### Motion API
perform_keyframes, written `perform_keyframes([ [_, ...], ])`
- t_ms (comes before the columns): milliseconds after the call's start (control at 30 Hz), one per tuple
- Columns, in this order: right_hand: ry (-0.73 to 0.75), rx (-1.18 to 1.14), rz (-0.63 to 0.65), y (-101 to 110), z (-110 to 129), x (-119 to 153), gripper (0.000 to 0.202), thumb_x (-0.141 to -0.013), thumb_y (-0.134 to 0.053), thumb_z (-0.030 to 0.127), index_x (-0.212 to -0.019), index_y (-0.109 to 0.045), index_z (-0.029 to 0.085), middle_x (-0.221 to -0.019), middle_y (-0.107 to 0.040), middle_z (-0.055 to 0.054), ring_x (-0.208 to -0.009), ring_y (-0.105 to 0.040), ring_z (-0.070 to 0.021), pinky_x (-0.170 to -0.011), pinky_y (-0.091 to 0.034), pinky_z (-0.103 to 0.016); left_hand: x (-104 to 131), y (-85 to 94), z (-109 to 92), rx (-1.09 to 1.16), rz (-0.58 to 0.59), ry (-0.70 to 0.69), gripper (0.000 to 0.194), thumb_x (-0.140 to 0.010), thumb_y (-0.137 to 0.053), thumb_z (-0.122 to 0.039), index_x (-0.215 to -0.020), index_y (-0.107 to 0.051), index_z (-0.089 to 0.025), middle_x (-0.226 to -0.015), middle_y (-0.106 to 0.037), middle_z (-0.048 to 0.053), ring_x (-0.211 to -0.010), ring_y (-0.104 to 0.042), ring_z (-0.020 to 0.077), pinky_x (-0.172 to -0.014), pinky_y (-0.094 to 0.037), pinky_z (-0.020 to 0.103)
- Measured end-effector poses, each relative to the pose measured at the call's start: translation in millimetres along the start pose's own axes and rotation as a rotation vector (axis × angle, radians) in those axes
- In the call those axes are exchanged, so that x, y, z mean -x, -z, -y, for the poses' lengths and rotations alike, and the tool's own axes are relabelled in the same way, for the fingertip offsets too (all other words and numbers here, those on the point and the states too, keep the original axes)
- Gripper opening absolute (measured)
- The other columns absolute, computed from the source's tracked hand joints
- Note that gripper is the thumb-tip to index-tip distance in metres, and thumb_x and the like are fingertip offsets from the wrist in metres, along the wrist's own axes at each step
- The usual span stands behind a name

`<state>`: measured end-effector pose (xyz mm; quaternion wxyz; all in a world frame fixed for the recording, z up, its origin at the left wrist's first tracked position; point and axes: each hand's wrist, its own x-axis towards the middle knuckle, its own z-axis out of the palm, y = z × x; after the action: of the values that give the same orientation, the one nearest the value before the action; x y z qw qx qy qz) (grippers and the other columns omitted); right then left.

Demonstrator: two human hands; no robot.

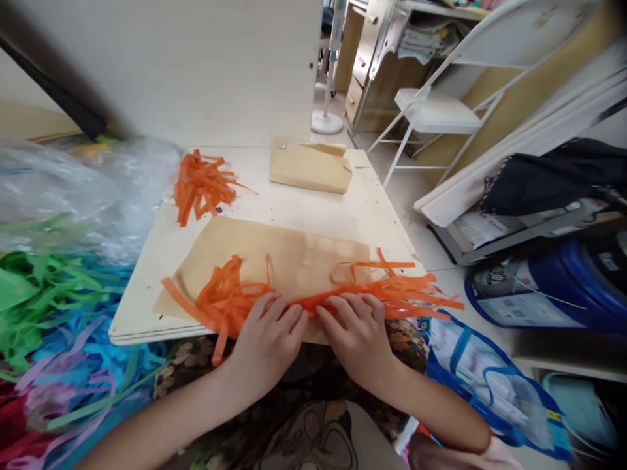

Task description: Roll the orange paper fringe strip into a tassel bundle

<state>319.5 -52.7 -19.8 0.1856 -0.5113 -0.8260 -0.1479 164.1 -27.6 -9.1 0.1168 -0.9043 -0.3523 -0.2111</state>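
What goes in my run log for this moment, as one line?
left hand: presses orange paper strips | right hand: presses same strips | under: brown paper on table | second strip pile behind

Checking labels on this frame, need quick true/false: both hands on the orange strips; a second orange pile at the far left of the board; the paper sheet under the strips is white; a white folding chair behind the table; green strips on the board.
1. Both hands, left hand and right hand, press on the orange strips. True.
2. A second orange pile lies far left on the board. True.
3. The paper sheet is white. False: tan.
4. A white folding chair stands behind. True.
5. Green strips lie on the board. False: they lie off it, left.
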Motion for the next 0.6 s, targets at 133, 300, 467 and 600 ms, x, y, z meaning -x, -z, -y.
perform_keyframes([
  [133,0.056,-0.013,0.022,-3.6,-0.8,-11.6,0.012,-0.077,-0.046,0.018,-0.077,-0.058,0.018,-0.066,-0.056,0.0,-0.066,-0.045,-0.0145,-0.071,-0.029,-0.032,-0.1,-2.7,-0.9,-0.09,0.01,0.07,0.023,-0.075,-0.037,-0.008,-0.075,-0.06,-0.013,-0.069,-0.061,0.003,-0.065,-0.052,0.0165,-0.069,-0.037,0.034],
  [300,0.068,-0.008,0.039,-8.7,1.3,-18.7,0.014,-0.077,-0.045,0.016,-0.068,-0.055,0.016,-0.062,-0.053,-0.001,-0.062,-0.042,-0.0144,-0.07,-0.029,-0.031,2.7,-5.6,1.1,-0.154,-0.062,0.04,0.024,-0.076,-0.035,-0.008,-0.076,-0.058,-0.012,-0.069,-0.061,0.004,-0.065,-0.052,0.0159,-0.072,-0.035,0.035],
  [467,0.131,-0.022,0.04,-9.2,0.6,-20.9,0.016,-0.077,-0.042,0.014,-0.069,-0.055,0.016,-0.063,-0.053,-0.001,-0.063,-0.042,-0.015,-0.07,-0.028,-0.031,4.0,-6.4,4.8,-0.164,-0.042,-0.05,0.025,-0.075,-0.033,-0.005,-0.075,-0.057,-0.009,-0.066,-0.059,0.004,-0.061,-0.051,0.0159,-0.069,-0.036,0.033],
  [600,0.114,0.024,0.065,-7.9,-7.5,-14.9,0.018,-0.077,-0.041,0.012,-0.068,-0.056,0.015,-0.062,-0.054,-0.002,-0.061,-0.043,-0.0146,-0.068,-0.028,-0.029,3.8,-4.8,9.9,-0.185,0.028,-0.072,0.021,-0.074,-0.036,-0.006,-0.076,-0.057,-0.009,-0.063,-0.057,0.004,-0.059,-0.05,0.0164,-0.066,-0.036,0.032],
])
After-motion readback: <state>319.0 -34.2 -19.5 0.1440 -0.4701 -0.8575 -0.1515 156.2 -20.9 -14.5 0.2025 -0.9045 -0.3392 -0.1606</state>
